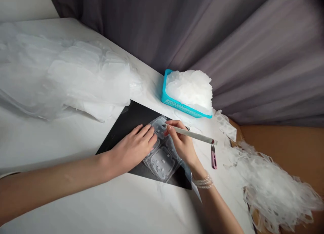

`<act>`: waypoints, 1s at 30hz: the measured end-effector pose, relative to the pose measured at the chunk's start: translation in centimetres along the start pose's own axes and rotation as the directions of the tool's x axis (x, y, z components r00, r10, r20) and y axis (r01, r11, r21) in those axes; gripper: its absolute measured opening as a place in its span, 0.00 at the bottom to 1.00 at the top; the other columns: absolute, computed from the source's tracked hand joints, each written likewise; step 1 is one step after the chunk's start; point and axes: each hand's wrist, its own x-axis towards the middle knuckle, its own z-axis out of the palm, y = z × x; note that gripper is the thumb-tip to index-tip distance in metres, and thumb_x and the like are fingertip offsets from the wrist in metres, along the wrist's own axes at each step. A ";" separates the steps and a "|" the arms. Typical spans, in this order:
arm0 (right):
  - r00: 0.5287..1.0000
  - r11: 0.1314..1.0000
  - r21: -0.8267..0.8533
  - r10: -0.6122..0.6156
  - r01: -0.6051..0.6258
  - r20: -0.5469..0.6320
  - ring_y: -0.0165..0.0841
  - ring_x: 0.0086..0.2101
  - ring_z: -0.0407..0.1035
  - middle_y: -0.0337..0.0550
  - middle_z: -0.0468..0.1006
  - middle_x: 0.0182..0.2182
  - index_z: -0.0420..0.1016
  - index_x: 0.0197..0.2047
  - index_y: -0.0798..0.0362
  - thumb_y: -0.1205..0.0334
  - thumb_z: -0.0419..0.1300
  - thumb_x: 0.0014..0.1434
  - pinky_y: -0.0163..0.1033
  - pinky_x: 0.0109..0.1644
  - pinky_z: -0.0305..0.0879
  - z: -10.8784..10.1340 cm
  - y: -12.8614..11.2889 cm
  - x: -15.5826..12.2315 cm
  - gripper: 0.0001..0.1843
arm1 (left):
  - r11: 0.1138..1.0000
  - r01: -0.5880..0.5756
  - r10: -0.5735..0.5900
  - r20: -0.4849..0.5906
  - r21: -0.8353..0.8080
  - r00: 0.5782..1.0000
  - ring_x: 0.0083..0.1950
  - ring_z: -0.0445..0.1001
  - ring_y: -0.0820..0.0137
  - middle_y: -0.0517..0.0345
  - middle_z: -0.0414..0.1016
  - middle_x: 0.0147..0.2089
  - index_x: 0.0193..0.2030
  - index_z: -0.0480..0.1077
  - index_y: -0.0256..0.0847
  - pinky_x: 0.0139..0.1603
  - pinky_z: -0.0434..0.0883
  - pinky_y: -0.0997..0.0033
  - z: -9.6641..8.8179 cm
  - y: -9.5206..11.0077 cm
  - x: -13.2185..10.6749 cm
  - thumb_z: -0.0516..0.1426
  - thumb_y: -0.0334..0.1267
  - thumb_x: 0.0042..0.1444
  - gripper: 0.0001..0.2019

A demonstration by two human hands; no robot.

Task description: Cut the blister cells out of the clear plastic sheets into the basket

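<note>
My left hand [135,147] lies flat with its fingers stretched across a translucent moulded plastic sheet [162,161]. Rounded panels with small holes and slots show in that sheet, which rests on a black mat [116,134]. In my right hand [183,143] is a long, slim, pale grey pen-like tool [194,135], gripped like a pencil. Its dark pointed end meets or hovers just over the sheet's far part, close to my left fingertips; whether it touches I cannot tell. A beaded bracelet is on my right wrist. Both hands partly cover the sheet.
Beyond my hands a blue basket [186,109] is heaped with translucent pieces [191,88]. Pink-handled thread snips [214,158] lie to the right. Stacked translucent sheets [83,75] spread at left. Tangled plastic offcuts [275,186] pile over the table's right edge, near a brown surface [283,143].
</note>
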 end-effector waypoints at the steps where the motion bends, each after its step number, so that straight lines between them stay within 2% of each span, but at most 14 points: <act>1: 1.000 1.000 0.023 0.009 -0.009 -0.008 0.33 0.32 0.70 0.38 0.74 0.30 0.71 0.43 0.48 0.49 0.57 0.64 0.37 0.38 0.66 0.3 0.4 0.0 0.12 | 1.000 -0.004 0.004 -0.004 0.011 1.000 0.65 0.66 0.54 0.37 0.70 0.62 0.57 0.67 0.32 0.67 0.61 0.51 -0.1 0.2 -0.1 0.46 0.32 0.67 0.16; 6: 1.000 0.999 -0.039 -0.010 0.010 0.003 0.34 0.32 0.71 0.41 0.76 0.31 0.73 0.36 0.48 0.53 0.57 0.65 0.39 0.39 0.66 0.9 1.6 -0.7 0.10 | 0.999 -0.037 0.035 0.060 0.037 0.998 0.65 0.66 0.51 0.34 0.67 0.64 0.61 0.64 0.28 0.66 0.62 0.53 -0.4 0.4 -0.3 0.49 0.31 0.65 0.19; 13: 0.985 0.960 -0.219 -0.167 0.174 0.050 0.35 0.32 0.72 0.41 0.77 0.32 0.73 0.40 0.47 0.61 0.55 0.66 0.39 0.37 0.66 1.4 1.3 -1.0 0.06 | 1.000 -0.017 0.018 0.140 -0.008 0.990 0.69 0.60 0.49 0.35 0.64 0.66 0.61 0.63 0.31 0.70 0.56 0.51 -1.1 0.7 -0.6 0.53 0.30 0.61 0.20; 20: 0.965 0.904 -0.336 -0.243 0.264 0.104 0.33 0.32 0.72 0.41 0.77 0.33 0.71 0.40 0.48 0.62 0.54 0.67 0.37 0.36 0.67 1.6 1.3 -1.0 0.05 | 0.999 -0.052 0.050 0.205 0.003 0.977 0.68 0.62 0.46 0.32 0.65 0.66 0.61 0.63 0.26 0.69 0.59 0.48 -1.5 0.7 -0.4 0.51 0.26 0.58 0.23; 25: 0.944 0.850 -0.412 -0.301 0.328 0.132 0.30 0.28 0.69 0.39 0.74 0.30 0.69 0.39 0.50 0.66 0.54 0.67 0.35 0.33 0.65 1.6 0.6 -1.0 0.05 | 0.996 -0.052 0.041 0.147 0.071 0.988 0.66 0.65 0.48 0.32 0.67 0.64 0.59 0.66 0.28 0.67 0.63 0.50 -1.6 0.7 -0.5 0.51 0.28 0.60 0.21; 30: 0.948 0.858 -0.403 -0.278 0.318 0.154 0.27 0.27 0.67 0.38 0.73 0.29 0.68 0.37 0.52 0.70 0.54 0.66 0.33 0.32 0.64 0.8 0.2 -1.6 0.05 | 0.993 -0.062 0.051 0.104 0.102 0.993 0.64 0.68 0.49 0.30 0.67 0.64 0.58 0.68 0.28 0.65 0.65 0.51 -1.6 0.7 -0.6 0.56 0.28 0.55 0.22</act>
